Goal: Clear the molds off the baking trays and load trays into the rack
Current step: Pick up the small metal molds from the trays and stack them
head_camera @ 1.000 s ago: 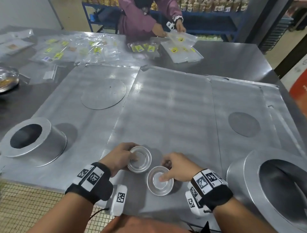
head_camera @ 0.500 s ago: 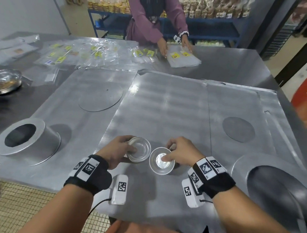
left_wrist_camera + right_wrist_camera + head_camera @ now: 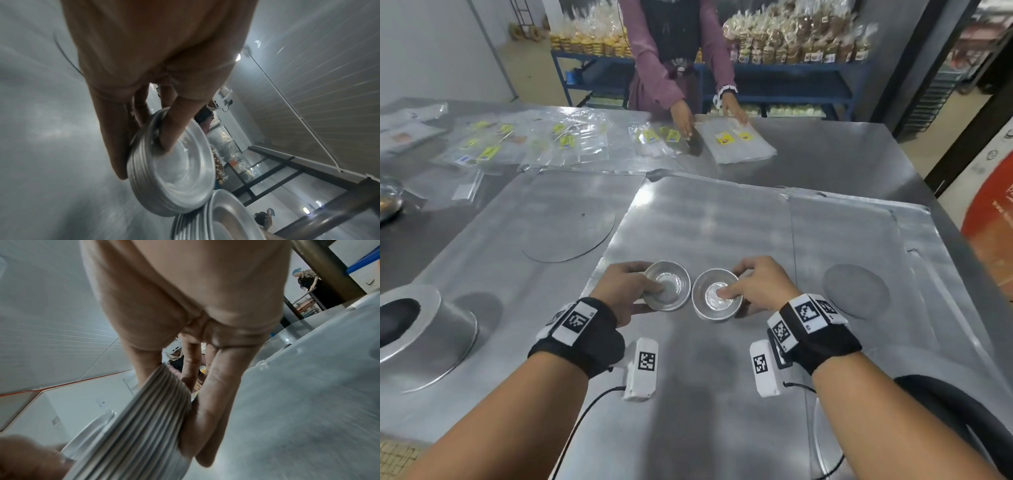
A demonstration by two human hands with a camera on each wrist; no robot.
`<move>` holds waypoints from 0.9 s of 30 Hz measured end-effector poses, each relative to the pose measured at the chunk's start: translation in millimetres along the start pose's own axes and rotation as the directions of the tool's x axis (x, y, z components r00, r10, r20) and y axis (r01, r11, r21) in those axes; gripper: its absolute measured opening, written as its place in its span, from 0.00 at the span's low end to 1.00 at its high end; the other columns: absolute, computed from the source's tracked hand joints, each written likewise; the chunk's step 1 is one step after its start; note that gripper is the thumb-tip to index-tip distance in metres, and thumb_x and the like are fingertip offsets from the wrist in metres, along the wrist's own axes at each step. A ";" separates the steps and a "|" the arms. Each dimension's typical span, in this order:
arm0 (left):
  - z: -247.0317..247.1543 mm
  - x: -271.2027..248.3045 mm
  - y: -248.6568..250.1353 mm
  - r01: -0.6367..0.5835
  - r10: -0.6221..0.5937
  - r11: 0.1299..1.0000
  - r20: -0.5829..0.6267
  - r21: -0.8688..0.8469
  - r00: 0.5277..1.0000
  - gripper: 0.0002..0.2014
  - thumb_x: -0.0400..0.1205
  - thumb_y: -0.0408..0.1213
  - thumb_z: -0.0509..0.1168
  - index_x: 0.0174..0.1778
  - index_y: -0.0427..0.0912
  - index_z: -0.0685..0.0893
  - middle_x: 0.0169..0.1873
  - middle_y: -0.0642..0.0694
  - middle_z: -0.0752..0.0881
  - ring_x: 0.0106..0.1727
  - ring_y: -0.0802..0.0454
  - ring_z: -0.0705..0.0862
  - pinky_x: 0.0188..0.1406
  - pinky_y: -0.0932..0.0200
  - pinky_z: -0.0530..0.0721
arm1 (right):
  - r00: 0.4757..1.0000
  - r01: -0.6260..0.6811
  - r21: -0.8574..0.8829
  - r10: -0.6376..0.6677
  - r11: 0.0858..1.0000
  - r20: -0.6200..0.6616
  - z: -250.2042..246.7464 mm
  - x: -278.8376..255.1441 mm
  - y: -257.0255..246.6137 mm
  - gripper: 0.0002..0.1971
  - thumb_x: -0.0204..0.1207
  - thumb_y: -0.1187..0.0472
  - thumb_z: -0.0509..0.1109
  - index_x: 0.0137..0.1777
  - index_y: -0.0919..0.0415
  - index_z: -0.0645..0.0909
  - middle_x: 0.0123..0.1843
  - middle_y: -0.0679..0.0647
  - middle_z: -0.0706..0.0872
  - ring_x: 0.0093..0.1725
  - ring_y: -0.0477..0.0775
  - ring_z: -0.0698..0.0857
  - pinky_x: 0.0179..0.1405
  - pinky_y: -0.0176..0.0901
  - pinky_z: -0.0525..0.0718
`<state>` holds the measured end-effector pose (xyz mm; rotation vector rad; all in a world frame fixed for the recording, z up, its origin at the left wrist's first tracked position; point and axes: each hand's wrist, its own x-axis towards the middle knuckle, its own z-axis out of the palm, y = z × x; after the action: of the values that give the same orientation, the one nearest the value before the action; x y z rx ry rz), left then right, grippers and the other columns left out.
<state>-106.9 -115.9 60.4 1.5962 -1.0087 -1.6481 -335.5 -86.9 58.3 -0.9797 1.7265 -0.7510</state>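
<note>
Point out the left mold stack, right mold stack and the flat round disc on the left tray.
left mold stack (image 3: 667, 290), head view, inner bowl.
right mold stack (image 3: 717, 299), head view, shiny bottom.
flat round disc (image 3: 568, 229), head view, centre of its face.

The two stacks of small molds (image 3: 667, 291) (image 3: 717, 299) that I hold are thin shiny metal, with ridged sides. The trays (image 3: 709, 222) under them are dull brushed metal. The bags (image 3: 739, 144) at the far side of the table are clear glossy plastic.
</note>
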 end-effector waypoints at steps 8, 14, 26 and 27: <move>4.8 91.3 66.9 -0.066 0.065 0.998 0.052 0.009 0.997 0.17 0.76 0.15 0.68 0.55 0.37 0.88 0.46 0.35 0.88 0.45 0.39 0.88 0.35 0.51 0.91 | 0.992 -0.010 0.226 0.038 0.974 -0.122 -5.3 75.1 -39.0 0.15 0.60 0.72 0.86 0.43 0.65 0.84 0.41 0.62 0.88 0.38 0.65 0.91 0.34 0.62 0.91; 16.3 193.1 115.1 -0.072 0.069 0.997 0.095 0.021 0.993 0.16 0.75 0.13 0.68 0.47 0.40 0.86 0.46 0.35 0.87 0.46 0.37 0.88 0.38 0.46 0.92 | 0.959 0.045 0.340 0.055 0.939 -0.279 -18.2 166.7 -71.4 0.13 0.63 0.73 0.84 0.39 0.65 0.82 0.40 0.63 0.87 0.43 0.66 0.91 0.39 0.66 0.90; 57.8 382.7 170.7 -0.179 0.179 0.983 0.027 0.030 0.984 0.20 0.72 0.13 0.72 0.56 0.34 0.87 0.48 0.33 0.89 0.41 0.36 0.90 0.27 0.46 0.92 | 0.877 0.119 0.338 0.061 0.934 -0.477 -54.5 344.9 -99.1 0.12 0.67 0.77 0.77 0.45 0.70 0.78 0.41 0.65 0.83 0.34 0.66 0.89 0.37 0.61 0.90; 61.4 395.4 172.2 -0.191 0.191 0.981 0.021 0.035 0.981 0.19 0.70 0.14 0.73 0.53 0.36 0.88 0.47 0.33 0.90 0.41 0.36 0.91 0.27 0.46 0.92 | 0.876 0.117 0.319 0.054 0.940 -0.479 -56.5 356.6 -99.0 0.09 0.68 0.77 0.74 0.41 0.69 0.77 0.38 0.64 0.82 0.33 0.66 0.89 0.38 0.61 0.90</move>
<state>-209.2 -535.2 1.8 1.4609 -1.1690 -1.5237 -432.9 -443.8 1.2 -0.6086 1.9097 -1.3575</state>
